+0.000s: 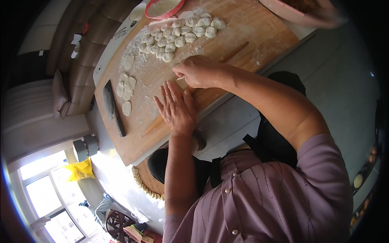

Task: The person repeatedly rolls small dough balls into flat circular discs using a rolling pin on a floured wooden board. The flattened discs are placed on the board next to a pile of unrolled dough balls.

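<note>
My left hand (177,112) lies palm down, fingers spread, over a long tapered wooden rolling pin (153,125). The pin's other end shows beyond my right hand (196,72). Between the thumb and fingers of that hand is the edge of a pale dough disc (181,82). Many small floured dough pieces (170,39) sit on the wooden board (237,18). Flattened dough rounds (128,83) lie to the left, some overlapping, beside a dark-bladed cleaver (110,100). How much of the disc touches the pin is hidden.
At the board's far edge stands a red-rimmed round container (164,9) with pale contents, near a white bowl (137,12). A pink basin (291,12) is at the upper right. Below the board, a round woven tray (149,173) carries shaped dough pieces around its rim.
</note>
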A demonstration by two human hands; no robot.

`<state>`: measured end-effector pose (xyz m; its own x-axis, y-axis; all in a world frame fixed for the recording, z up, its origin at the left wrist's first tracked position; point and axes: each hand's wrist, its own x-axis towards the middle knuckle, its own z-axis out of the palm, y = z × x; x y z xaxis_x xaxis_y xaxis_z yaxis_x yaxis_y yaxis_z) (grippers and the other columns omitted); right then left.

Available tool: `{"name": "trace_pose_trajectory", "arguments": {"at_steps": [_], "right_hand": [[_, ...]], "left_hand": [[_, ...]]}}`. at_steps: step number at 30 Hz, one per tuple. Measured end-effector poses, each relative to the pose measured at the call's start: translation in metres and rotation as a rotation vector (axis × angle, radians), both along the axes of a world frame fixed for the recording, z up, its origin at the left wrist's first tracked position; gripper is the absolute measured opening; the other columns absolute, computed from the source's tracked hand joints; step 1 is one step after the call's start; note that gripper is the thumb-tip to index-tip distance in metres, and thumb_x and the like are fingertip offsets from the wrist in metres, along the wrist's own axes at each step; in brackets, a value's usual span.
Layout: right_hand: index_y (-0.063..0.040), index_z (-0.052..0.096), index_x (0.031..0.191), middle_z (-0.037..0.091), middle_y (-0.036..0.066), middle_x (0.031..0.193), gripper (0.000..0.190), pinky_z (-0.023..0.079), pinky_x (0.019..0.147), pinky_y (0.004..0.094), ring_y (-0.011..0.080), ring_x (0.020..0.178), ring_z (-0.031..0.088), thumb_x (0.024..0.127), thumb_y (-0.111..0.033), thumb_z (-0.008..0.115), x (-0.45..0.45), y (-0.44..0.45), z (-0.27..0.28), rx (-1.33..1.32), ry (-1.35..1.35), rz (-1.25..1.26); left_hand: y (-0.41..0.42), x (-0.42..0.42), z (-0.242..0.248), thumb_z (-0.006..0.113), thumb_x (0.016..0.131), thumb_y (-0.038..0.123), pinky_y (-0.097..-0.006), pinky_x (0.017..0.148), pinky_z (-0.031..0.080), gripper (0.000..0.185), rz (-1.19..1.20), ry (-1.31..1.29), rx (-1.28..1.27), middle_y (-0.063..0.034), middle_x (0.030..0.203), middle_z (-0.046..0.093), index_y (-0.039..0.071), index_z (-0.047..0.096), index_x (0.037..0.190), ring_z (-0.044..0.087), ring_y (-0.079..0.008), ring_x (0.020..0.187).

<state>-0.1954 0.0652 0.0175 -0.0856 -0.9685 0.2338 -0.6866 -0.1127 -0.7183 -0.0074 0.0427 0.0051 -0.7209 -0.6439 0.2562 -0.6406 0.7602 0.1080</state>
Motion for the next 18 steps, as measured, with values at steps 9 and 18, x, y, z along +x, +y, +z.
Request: {"name": "trace_pose_trajectory", "arguments": {"at_steps": [9, 18], "right_hand": [[-0.006, 0.066, 0.093, 0.069, 0.018, 0.088, 0.014, 0.051, 0.077, 0.0477, 0.038, 0.09, 0.066, 0.083, -0.015, 0.062, -0.004, 0.0, 0.014, 0.165, 0.142, 0.094], [-0.006, 0.066, 0.091, 0.069, 0.02, 0.088, 0.012, 0.05, 0.076, 0.0487, 0.0393, 0.088, 0.066, 0.083, -0.013, 0.06, -0.004, -0.007, 0.002, -0.003, 0.018, -0.021]], "left_hand": [[0.015, 0.007, -0.002, 0.036, 0.105, 0.039, -0.0575, 0.119, 0.013, 0.06, -0.027, -0.036, -0.036, -0.0244, 0.151, 0.042, -0.001, 0.038, 0.149, 0.034, -0.039, 0.145], [-0.038, -0.023, 0.009, 0.038, 0.103, 0.04, -0.0585, 0.119, 0.013, 0.063, 0.069, -0.033, 0.111, -0.0255, 0.153, 0.038, -0.002, 0.037, 0.15, 0.029, -0.0403, 0.147]]}}
